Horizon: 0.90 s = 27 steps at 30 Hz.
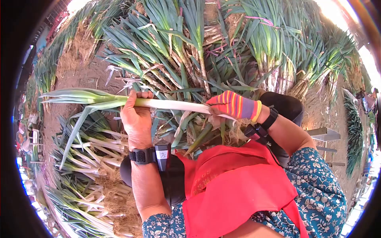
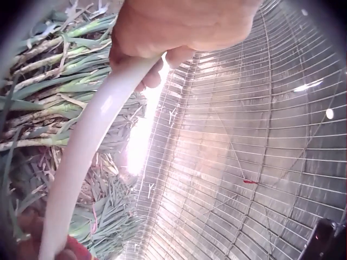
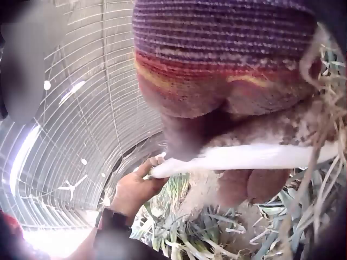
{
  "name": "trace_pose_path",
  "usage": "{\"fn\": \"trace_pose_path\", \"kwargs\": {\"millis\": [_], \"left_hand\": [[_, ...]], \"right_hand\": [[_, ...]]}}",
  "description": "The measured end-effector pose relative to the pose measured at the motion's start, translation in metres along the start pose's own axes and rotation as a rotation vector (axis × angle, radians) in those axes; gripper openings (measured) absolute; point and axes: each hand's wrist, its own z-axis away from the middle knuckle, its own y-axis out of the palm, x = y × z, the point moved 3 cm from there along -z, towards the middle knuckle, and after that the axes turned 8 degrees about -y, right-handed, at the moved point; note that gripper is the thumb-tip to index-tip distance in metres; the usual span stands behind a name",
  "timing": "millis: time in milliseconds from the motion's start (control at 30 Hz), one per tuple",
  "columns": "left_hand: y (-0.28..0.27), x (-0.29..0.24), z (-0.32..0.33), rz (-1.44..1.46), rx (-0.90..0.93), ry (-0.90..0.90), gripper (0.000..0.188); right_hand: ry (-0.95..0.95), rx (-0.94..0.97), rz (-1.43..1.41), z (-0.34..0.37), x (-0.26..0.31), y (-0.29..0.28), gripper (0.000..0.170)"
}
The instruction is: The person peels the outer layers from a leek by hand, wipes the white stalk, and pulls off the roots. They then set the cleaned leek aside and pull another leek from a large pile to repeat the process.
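A long green onion (image 1: 174, 104) with a smooth white stalk lies nearly level across the front of the body, its leaves (image 1: 75, 96) pointing left. My bare left hand (image 1: 137, 117) grips it just below where the leaves begin. Toward the root end, my right hand (image 1: 234, 105), in a striped knit glove, pinches the stalk. Up close in the right wrist view, the gloved fingertips (image 3: 238, 187) look soiled and curl around the white stalk (image 3: 255, 158). Thin roots (image 1: 239, 129) hang beside the right hand. In the left wrist view the stalk (image 2: 89, 130) looks clean and shiny.
Unpeeled green onions (image 1: 170, 59) are heaped in front, with tied bundles (image 1: 274, 51) standing behind at the right. White-stalked onions (image 1: 91, 170) with roots lie in rows at the left. A red apron (image 1: 234, 190) covers the lap. Loose leaves are strewn between the knees.
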Motion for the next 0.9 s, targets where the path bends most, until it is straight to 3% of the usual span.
{"fn": "trace_pose_path", "kwargs": {"millis": [33, 100, 133, 267, 433, 500, 533, 633, 700, 767, 833, 900], "left_hand": [[-0.002, -0.001, 0.0, -0.028, -0.06, 0.034, 0.01], [-0.009, -0.001, -0.004, -0.055, -0.081, 0.082, 0.013], [-0.013, 0.0, -0.006, -0.081, -0.1, 0.129, 0.016], [-0.015, 0.003, -0.006, -0.148, -0.147, 0.057, 0.027], [0.007, 0.012, 0.005, -0.021, -0.141, 0.025, 0.028], [0.01, 0.015, 0.003, -0.027, -0.061, 0.04, 0.029], [0.012, 0.015, 0.004, -0.041, -0.06, 0.053, 0.028], [0.025, 0.014, 0.009, -0.044, 0.051, 0.123, 0.029], [0.024, 0.016, 0.006, -0.04, 0.076, 0.105, 0.023], [0.022, 0.02, 0.001, -0.119, 0.181, 0.061, 0.018], [0.028, 0.023, 0.005, -0.168, 0.163, 0.06, 0.015], [0.029, 0.026, 0.007, -0.177, 0.186, 0.05, 0.013]], "right_hand": [[0.002, -0.016, 0.069, -0.003, -0.002, 0.001, 0.029], [-0.416, -0.362, 0.708, -0.002, 0.007, 0.009, 0.036], [-0.544, -0.341, 0.934, -0.002, 0.01, 0.012, 0.037], [-0.563, -0.327, 1.222, -0.002, 0.015, 0.013, 0.031], [-0.386, -0.343, 1.098, -0.002, 0.004, -0.003, 0.027], [-0.478, -0.399, 1.118, 0.002, -0.003, -0.004, 0.023], [-0.376, -0.441, 0.98, 0.001, -0.005, -0.004, 0.017], [-0.3, -0.468, 0.872, 0.0, -0.011, -0.003, 0.012], [-0.364, -0.537, 1.007, -0.002, -0.021, -0.007, 0.012], [-0.371, -0.507, 0.943, -0.004, -0.024, -0.014, 0.011], [-0.349, -0.529, 0.934, -0.006, -0.032, -0.021, 0.011], [-0.149, -0.371, 0.783, -0.006, -0.045, -0.025, 0.014]]}}
